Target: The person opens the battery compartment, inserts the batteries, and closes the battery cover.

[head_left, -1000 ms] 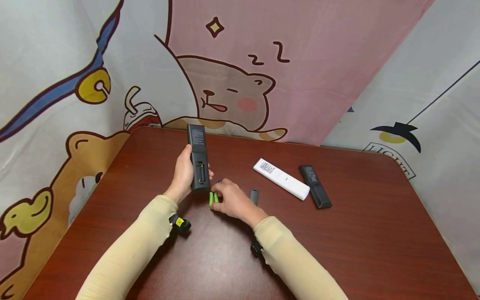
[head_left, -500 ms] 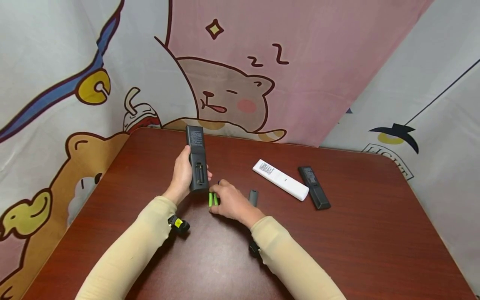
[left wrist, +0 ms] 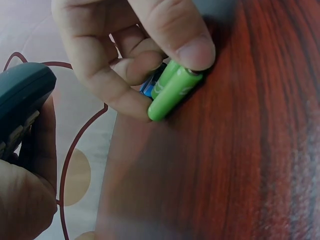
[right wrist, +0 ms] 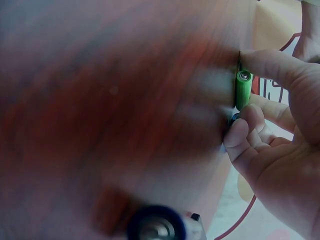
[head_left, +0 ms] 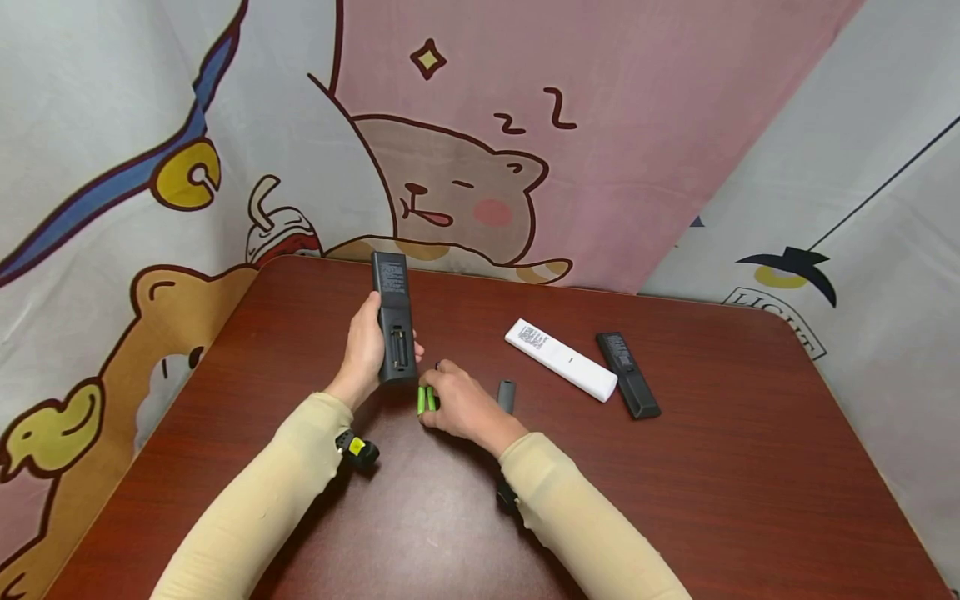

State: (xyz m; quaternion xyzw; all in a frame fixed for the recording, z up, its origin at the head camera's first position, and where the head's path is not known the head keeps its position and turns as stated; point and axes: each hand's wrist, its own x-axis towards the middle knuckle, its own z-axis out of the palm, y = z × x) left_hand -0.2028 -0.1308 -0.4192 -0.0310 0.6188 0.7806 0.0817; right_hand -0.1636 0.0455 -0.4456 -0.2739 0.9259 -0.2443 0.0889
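My left hand (head_left: 363, 343) grips a black remote control (head_left: 392, 292) back side up, its long battery slot (head_left: 400, 348) uncovered. Just right of that remote's lower end, my right hand (head_left: 467, 406) pinches a green battery (left wrist: 175, 94) by its ends, between thumb and a finger, low over the table. A second green battery (left wrist: 165, 76) lies right beside it, partly hidden. Something blue (left wrist: 147, 89) shows by the curled fingers, mostly covered; in the right wrist view it is a small blue end (right wrist: 234, 118). A grey battery cover (head_left: 507, 395) lies behind the right wrist.
On the brown table (head_left: 720, 483), a white remote (head_left: 562, 360) and another black remote (head_left: 630, 375) lie to the right, nearly touching. A blurred round blue-rimmed object (right wrist: 156, 229) is close to the right wrist camera. A printed cloth (head_left: 615, 150) hangs behind the table.
Over the last second the right hand shifts very slightly down, staying at the green batteries. The left hand and its remote barely move.
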